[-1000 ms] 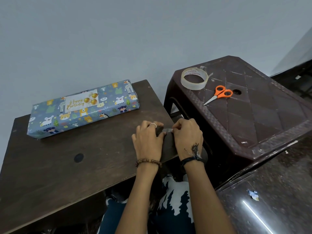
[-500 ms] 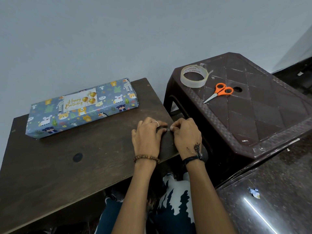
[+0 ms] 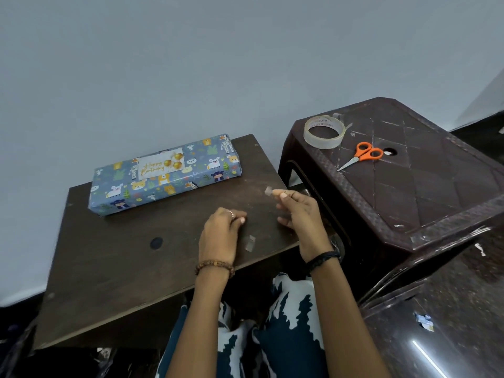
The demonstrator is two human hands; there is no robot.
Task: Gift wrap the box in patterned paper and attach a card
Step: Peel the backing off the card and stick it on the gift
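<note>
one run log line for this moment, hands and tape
right hand: pinches tape piece | left hand: curled on table | wrapped box: card on top

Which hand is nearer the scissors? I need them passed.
Right. The right hand is raised beside the stool, below-left of the scissors; the left hand lies farther left.
</note>
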